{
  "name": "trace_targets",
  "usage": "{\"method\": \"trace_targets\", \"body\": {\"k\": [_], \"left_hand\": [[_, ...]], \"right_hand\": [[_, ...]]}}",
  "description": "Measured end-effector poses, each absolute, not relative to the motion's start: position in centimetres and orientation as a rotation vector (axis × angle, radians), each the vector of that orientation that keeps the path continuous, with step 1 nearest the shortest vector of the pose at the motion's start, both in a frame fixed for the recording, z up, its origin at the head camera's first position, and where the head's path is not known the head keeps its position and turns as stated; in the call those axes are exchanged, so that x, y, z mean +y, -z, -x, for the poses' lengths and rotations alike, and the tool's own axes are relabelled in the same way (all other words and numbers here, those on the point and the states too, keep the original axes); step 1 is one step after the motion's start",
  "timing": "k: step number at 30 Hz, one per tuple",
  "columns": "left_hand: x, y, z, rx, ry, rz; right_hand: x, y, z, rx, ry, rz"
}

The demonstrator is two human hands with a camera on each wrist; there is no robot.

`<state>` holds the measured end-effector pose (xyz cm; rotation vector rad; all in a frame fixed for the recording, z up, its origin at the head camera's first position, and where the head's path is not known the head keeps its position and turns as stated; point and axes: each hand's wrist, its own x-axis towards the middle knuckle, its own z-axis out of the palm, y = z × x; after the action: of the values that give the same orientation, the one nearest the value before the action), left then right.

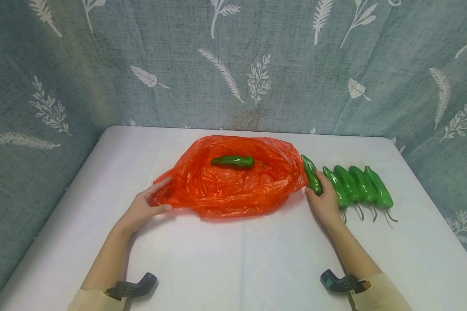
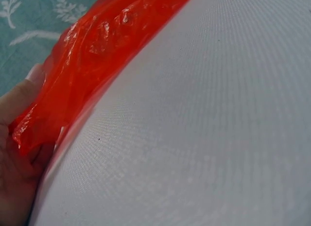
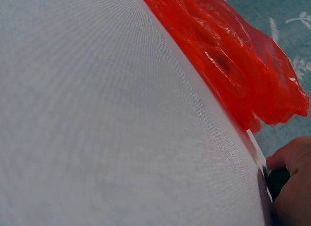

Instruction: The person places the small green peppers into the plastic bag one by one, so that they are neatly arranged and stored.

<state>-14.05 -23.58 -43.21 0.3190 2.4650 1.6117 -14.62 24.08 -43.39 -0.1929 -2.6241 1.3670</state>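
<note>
A red plastic bag (image 1: pixel 233 203) lies spread on the table, its mouth wide. One green chili pepper (image 1: pixel 233 161) lies inside it, stem to the right. My left hand (image 1: pixel 145 205) rests at the bag's left end, its thumb and fingers spread apart with red plastic between them. At the bag's right rim, my right hand (image 1: pixel 324 201) holds another green pepper (image 1: pixel 312 175) by its near part, the tip pointing away. In the right wrist view only a dark piece of the held pepper (image 3: pixel 278 181) shows, partly hidden by the fingers (image 3: pixel 294 153).
Several more green peppers (image 1: pixel 378 190) lie side by side just right of my right hand, stems toward me. The white table (image 1: pixel 218 263) ends at a leaf-patterned grey-green cloth (image 1: pixel 179 86) behind. Dark bands with camera mounts (image 1: pixel 134 288) sit on both wrists.
</note>
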Motion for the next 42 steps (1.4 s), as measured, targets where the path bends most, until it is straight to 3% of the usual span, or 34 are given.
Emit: {"method": "trace_targets", "body": {"k": [42], "left_hand": [[-23.5, 43.3, 14.1, 2.435, -1.644, -0.296]], "right_hand": [[23.4, 40.5, 13.6, -2.132, -1.567, 0.431]]}}
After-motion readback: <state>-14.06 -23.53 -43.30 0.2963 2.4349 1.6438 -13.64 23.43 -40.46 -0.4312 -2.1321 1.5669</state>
